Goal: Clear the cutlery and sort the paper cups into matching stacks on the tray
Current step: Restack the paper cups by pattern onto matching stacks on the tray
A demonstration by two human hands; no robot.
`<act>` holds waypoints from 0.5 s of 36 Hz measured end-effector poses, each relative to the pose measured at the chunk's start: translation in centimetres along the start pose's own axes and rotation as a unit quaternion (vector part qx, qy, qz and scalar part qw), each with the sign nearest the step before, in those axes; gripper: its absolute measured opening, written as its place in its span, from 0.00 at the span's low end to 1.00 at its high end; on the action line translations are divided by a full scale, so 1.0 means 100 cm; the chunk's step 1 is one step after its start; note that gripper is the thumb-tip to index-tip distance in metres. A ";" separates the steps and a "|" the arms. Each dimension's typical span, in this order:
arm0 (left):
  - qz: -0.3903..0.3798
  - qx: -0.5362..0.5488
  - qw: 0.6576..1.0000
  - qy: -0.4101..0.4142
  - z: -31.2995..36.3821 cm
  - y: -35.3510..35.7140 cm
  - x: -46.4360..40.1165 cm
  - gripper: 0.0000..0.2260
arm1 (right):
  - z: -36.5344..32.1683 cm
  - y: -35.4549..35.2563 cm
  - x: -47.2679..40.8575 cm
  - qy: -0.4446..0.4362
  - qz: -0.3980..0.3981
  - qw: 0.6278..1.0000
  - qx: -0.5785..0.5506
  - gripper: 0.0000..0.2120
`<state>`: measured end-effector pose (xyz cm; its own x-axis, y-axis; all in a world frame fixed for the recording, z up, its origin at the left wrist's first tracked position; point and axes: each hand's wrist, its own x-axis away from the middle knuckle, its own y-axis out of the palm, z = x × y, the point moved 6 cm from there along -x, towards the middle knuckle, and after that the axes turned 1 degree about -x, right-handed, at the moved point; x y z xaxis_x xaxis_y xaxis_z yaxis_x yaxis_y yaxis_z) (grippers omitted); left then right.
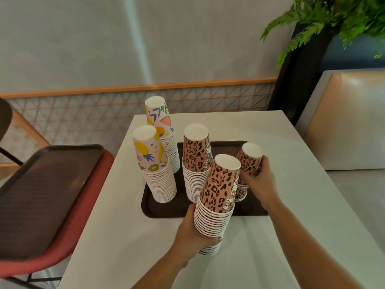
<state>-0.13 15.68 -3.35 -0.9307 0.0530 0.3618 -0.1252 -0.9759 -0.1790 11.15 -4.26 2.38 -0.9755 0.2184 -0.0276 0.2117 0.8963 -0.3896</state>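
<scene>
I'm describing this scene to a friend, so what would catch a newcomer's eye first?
The tall upside-down cup stacks on the dark tray: two fruit-print stacks at its left, a leopard stack mid-tray. The left hand holds another leopard stack in front, while the right hand grips a short one.

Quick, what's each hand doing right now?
Left hand: grips the tall leopard-print paper cup stack.
Right hand: grips the short leopard-print paper cup stack.
</scene>
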 end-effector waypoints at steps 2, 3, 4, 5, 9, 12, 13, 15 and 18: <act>-0.004 0.000 1.000 0.001 0.001 0.001 -0.001 0.38 | 0.001 0.000 0.002 -0.008 -0.003 1.000 0.012 0.36; -0.007 -0.001 1.000 0.001 0.003 0.002 -0.001 0.40 | -0.002 -0.002 0.004 -0.022 0.008 1.000 0.013 0.35; -0.008 -0.001 1.000 0.002 0.004 0.003 -0.001 0.41 | -0.008 -0.007 0.008 -0.041 0.026 0.999 0.005 0.33; -0.009 -0.001 1.000 0.003 0.006 0.004 -0.002 0.41 | -0.016 -0.011 0.013 -0.066 0.040 0.997 -0.014 0.30; -0.010 -0.007 1.000 0.000 0.007 0.007 -0.004 0.43 | -0.049 -0.012 0.037 -0.146 -0.072 0.983 -0.084 0.25; -0.013 -0.006 1.000 0.004 0.006 0.011 -0.004 0.45 | -0.052 0.005 0.055 -0.105 -0.221 0.968 -0.060 0.32; -0.014 -0.007 1.000 0.005 0.006 0.012 -0.004 0.45 | -0.051 0.008 0.058 -0.091 -0.240 0.965 -0.047 0.33; -0.017 -0.007 1.000 0.009 0.007 0.016 -0.004 0.46 | -0.051 0.011 0.063 -0.084 -0.239 0.967 -0.024 0.30; -0.018 -0.015 1.000 0.008 0.008 0.018 -0.004 0.44 | -0.052 0.009 0.064 -0.094 -0.210 0.973 -0.013 0.26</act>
<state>0.30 13.69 -3.08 -0.9309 0.0911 0.3538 -0.1683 -0.9665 -0.1940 5.37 -0.06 6.62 -0.9695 -0.2421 -0.0389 -0.2098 0.9011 -0.3796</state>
